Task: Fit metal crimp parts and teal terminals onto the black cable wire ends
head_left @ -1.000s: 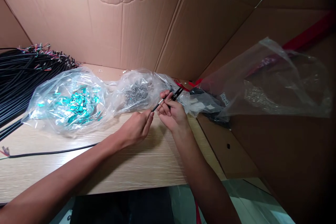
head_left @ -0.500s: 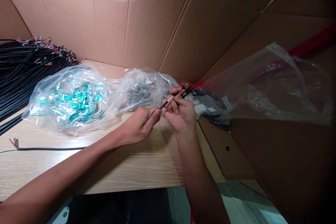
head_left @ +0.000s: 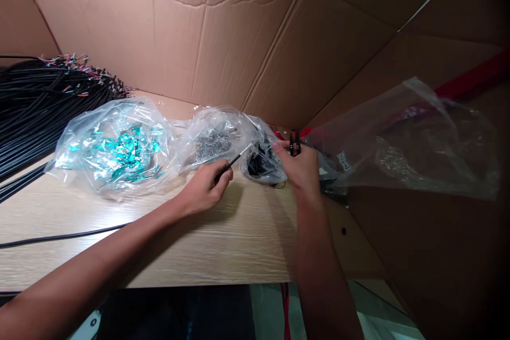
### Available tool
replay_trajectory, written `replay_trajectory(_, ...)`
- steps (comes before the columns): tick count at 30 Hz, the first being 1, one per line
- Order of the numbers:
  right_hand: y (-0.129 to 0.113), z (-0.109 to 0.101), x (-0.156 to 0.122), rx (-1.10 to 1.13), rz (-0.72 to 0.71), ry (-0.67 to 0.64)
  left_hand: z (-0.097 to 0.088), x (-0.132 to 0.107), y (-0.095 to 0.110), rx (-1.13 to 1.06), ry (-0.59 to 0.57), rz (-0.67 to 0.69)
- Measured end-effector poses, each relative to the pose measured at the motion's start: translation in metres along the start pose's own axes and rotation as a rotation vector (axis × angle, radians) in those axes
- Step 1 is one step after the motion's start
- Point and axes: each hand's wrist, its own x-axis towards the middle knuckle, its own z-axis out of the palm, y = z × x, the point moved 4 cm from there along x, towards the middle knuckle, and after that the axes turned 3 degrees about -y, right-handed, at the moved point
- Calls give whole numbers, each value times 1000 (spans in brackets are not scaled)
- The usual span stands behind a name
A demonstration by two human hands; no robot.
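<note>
The left hand (head_left: 205, 189) has its fingers (head_left: 217, 183) curled closed around a thin black cable (head_left: 228, 165), whose end points up and to the right, toward the right hand. The right hand (head_left: 299, 166) is raised near the far side of the worktop (head_left: 223, 247), with a pair of small black snips (head_left: 295, 144) standing upright in its closed fingers (head_left: 281, 146). The two hands are well apart, and a small clear bag of black items (head_left: 261, 166) sits between them, just beside the right hand. Behind the left hand lies a clear bag of grey metal parts (head_left: 211, 144), and further left a clear bag of teal metallic pieces (head_left: 116, 153). A bundle of black cables (head_left: 42, 101) with coloured wire ends (head_left: 67, 61) is stacked at the left end, and a single black cable (head_left: 59, 236) runs along the front of the worktop, passing under the left forearm. A wide strip of wood-grain surface lies between the hands and the worktop's straight front edge, with the dark floor area below it. Cardboard sheeting (head_left: 167, 37) walls the back and right side, and a large clear bag (head_left: 406, 143) hangs past the right edge.
</note>
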Motion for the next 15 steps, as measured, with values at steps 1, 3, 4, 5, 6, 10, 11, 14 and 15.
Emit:
replay_trajectory(1, -1, 2, 1, -80, 10, 37, -3, 1, -2, -4, 15, -14)
replay_trajectory(3, -8, 6, 4, -151, 10, 75, -7, 3, -7, -27, 44, -55)
replay_trajectory(4, -14, 10, 5, -160, -8, 75, -8, 4, -10, -44, 60, -77)
replay_trajectory(5, -19, 15, 7, -154, -29, 70, -10, 4, -12, -62, 76, -99)
replay_trajectory(6, -24, 21, 8, -136, -48, 62, -11, 5, -15, -77, 89, -121)
replay_trajectory(10, -24, 54, 1, 17, -64, 63, -13, 7, -26, -72, 100, -240)
replay_trajectory(11, -20, 62, -3, 65, -52, 54, -14, 7, -28, -60, 102, -269)
replay_trajectory(14, -9, 86, -15, 172, -26, -74, -16, 9, -26, -38, 132, -277)
replay_trajectory(15, -7, 92, -18, 207, -24, -119, -16, 9, -23, -34, 142, -255)
